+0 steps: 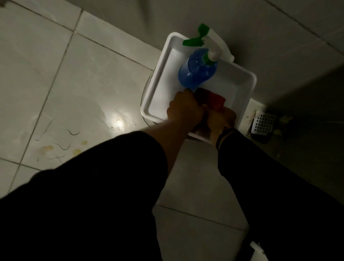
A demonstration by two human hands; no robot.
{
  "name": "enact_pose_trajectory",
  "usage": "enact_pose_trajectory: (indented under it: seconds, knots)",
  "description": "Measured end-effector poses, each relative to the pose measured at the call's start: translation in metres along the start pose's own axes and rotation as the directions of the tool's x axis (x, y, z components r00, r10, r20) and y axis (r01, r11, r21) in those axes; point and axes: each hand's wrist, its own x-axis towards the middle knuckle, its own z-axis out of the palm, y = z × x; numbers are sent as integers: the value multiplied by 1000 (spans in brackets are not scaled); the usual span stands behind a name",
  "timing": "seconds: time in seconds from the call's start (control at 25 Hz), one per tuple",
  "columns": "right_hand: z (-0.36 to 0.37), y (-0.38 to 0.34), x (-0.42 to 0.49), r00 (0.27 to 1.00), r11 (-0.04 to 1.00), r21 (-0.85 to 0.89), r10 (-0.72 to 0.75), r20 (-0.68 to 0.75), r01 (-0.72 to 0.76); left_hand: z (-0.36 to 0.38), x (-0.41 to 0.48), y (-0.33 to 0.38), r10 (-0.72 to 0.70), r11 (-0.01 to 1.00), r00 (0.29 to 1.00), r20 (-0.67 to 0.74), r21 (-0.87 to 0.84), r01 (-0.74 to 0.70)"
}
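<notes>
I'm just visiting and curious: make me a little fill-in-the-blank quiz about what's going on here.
The left hand and the right hand both grip a cloth coloured ____.
The spray bottle standing in the white tray has a body coloured ____.
Its trigger is ____.
The drain grate lies to the tray's ____, by the person's own sides.
Missing words: red; blue; green; right.

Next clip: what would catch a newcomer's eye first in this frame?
The blue spray bottle with its green-and-white trigger stands out, upright in the white tray at upper centre. At the tray's near edge the left hand and right hand both grip a red cloth. Left of them, yellowish stains and hairs mark the floor.
</notes>
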Motion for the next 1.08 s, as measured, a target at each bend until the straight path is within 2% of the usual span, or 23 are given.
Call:
enact_pose_trajectory:
  seconds: [0.08,0.16,0.24,0.32,0.4,0.48,0.52,0.56,0.6,0.68,0.76,0.8,0.88,0.96,1.0,1.08]
  knots:
    - [-6,-5,-22,998,994,87,-63,8,62,-18,-16,5,7,987,1000,3,-163,-6]
    - [-11,-15,-59,979,980,-8,-197,-53,197,-42,-48,1,40,951,999,-15,-306,-42]
    - [-16,-22,-109,927,929,-118,-363,-95,351,-68,-91,-10,76,909,992,-102,-401,-110]
    - [-9,-27,-168,906,907,-6,-421,53,422,-93,-134,-31,80,899,965,-249,-400,-178]
    - [5,-23,-223,884,941,150,-336,324,303,-111,-170,-56,58,895,941,-334,-399,-197]
    - [34,-9,-264,800,967,114,-252,545,227,-127,-199,-96,-5,874,920,-391,-449,-186]
    - [53,4,-277,768,971,55,-216,603,231,-132,-206,-119,-66,817,914,-401,-547,-181]
    - [75,20,-285,761,970,-22,-175,625,242,-135,-211,-145,-125,766,912,-391,-623,-162]
    - [98,38,-288,768,967,-85,-136,626,241,-140,-213,-172,-149,757,907,-395,-636,-152]
    - [149,76,-284,793,973,-137,-66,605,185,-150,-211,-238,-109,797,933,-342,-591,-123]
    - [199,105,-272,813,985,-149,12,581,92,-161,-202,-305,-23,761,974,-227,-636,-130]
    - [227,123,-264,796,986,-154,38,604,70,-162,-196,-346,-20,754,973,-230,-643,-136]
    - [284,154,-245,755,969,-200,21,655,146,-154,-182,-433,-119,812,919,-375,-569,-128]
    - [341,179,-218,752,876,-260,-158,640,405,-135,-157,-525,-272,909,799,-536,-416,30]
    - [369,190,-201,729,768,-302,-293,619,565,-122,-143,-569,-326,933,754,-570,-322,160]
    - [410,202,-167,575,470,-352,-517,634,810,-102,-117,-639,-417,901,715,-561,-153,406]
